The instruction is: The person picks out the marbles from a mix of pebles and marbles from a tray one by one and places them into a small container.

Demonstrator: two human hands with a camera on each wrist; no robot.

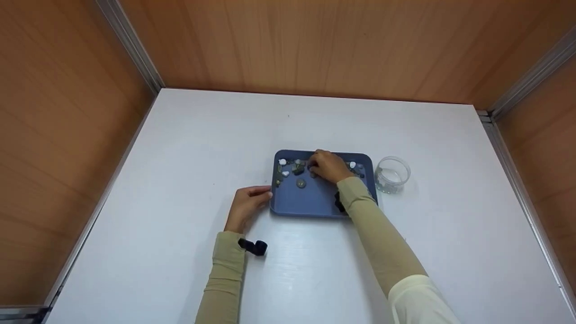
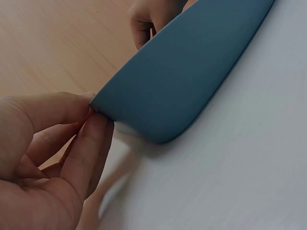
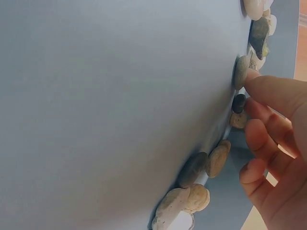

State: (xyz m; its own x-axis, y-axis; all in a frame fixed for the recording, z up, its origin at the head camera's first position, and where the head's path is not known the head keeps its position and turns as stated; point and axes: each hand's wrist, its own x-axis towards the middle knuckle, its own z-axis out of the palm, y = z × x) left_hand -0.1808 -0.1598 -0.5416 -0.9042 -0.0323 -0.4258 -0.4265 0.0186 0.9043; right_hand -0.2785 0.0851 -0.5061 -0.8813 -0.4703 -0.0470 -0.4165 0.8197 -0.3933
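Overhead view: I keep the blue tray (image 1: 310, 200) near the middle of the white tabletop (image 1: 180, 148), with a clear glass cup (image 1: 392, 173) just beside its right edge. My left hand (image 1: 246, 204) pinches the tray's near-left corner between thumb and fingertips (image 2: 93, 129), a narrow grip holding the rim; I judge this steadying hold is what stops the tray from sliding. My right hand (image 1: 327, 165) reaches over the far side of the tray, where small pebbles (image 1: 294, 168) lie strung along the far wall. In the right wrist view its fingertips (image 3: 261, 84) touch a grey pebble (image 3: 241, 72) and curl beside a dark one (image 3: 238, 103); I cannot tell whether any stone is yet held. I judge a light two-finger pinch on a single pebble works best, lifting straight up so the neighbours stay put.
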